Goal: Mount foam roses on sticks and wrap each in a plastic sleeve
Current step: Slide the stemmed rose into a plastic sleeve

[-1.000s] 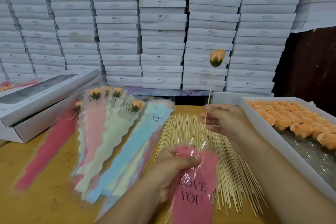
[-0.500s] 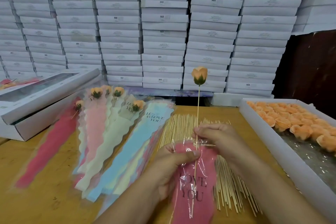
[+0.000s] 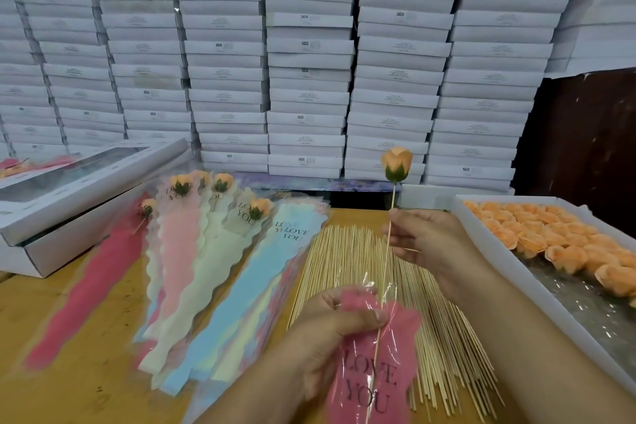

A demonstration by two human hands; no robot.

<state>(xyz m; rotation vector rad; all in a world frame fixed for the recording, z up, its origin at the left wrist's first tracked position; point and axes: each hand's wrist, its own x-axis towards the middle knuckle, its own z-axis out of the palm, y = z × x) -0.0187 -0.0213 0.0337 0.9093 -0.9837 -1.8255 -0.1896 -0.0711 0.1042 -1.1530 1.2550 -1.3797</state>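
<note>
Right hand (image 3: 426,244) up over the table, fingers curled and pinching the wooden stick (image 3: 388,251) partway up its length. Peach foam rose (image 3: 396,163) with a green calyx sitting on top of that stick, held roughly upright, tilted a touch right at the top. Lower part of the stick already inside the pink plastic sleeve (image 3: 373,365), visible through the clear film and running past the "LOVE YOU" print.

Left hand (image 3: 330,330) down low, gripping the sleeve near its open top: thumb pressed across the front of the film right beside the stick, other fingers curled behind. Can't tell exactly how those back fingers lie, hidden by the sleeve.

Underneath both hands, a big pile of bare wooden sticks (image 3: 347,262) spread flat on the wooden table (image 3: 72,327). Off to the right, a white tray (image 3: 509,280) full of loose peach roses (image 3: 550,237), crinkly clear film showing in its near part. On the left, a fanned stack of plastic sleeves (image 3: 213,289) in pink, cream and blue, with a few finished wrapped roses (image 3: 182,184) lying on the far end. Further left, a white window-lid gift box (image 3: 69,196) resting askew on another box. Behind everything, a wall of stacked white boxes (image 3: 306,55).
</note>
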